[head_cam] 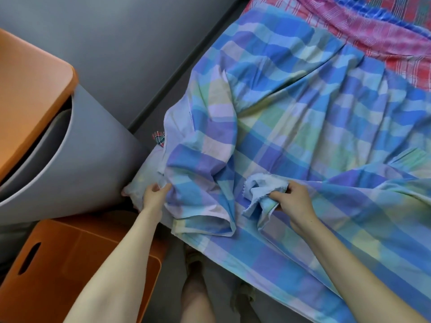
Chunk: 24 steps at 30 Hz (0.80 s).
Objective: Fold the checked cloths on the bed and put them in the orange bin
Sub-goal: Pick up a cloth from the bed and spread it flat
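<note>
A large blue, green and lilac checked cloth [291, 108] lies rumpled across the bed. My left hand [154, 194] pinches its bunched left edge near the bed's side. My right hand [293, 201] grips a gathered pale-blue corner of the same cloth near the bed's front edge. A pink and red checked cloth [384, 31] lies crumpled at the far right of the bed. The orange bin [77, 264] stands on the floor at the lower left, under my left forearm, with a slot handle in its side.
An orange-topped table [30, 94] and a grey curved chair back [77, 164] stand to the left of the bed. The grey wall [116, 43] runs along the bed's far side. My legs and sandalled feet [193, 259] show on the floor below.
</note>
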Each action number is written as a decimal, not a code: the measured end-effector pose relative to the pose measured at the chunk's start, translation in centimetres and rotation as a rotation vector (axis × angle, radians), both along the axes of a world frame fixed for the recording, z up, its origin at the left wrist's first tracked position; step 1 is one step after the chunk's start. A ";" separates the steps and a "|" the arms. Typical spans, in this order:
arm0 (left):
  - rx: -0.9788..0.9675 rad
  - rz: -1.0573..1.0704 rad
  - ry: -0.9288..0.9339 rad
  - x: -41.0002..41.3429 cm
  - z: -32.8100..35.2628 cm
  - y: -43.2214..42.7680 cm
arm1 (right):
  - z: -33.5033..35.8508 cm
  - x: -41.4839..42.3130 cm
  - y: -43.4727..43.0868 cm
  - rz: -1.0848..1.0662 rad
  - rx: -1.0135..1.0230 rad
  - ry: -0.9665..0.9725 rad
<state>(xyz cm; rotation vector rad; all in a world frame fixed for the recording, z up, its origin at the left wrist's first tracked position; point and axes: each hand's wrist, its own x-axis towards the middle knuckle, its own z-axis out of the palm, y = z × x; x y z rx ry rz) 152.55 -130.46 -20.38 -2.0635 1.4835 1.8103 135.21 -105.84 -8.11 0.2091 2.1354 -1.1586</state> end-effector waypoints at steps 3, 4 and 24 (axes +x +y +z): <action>0.059 -0.008 0.137 -1.9 -0.9 -1.6 | -0.4 0.3 -0.4 0.027 0.015 0.011; 0.078 -0.055 0.118 -2.4 -0.6 -1.8 | -0.4 0.4 -0.5 0.036 0.018 0.010; -0.866 -0.733 0.379 -3.2 21.1 -0.1 | 11.7 4.8 -3.2 0.501 0.109 0.511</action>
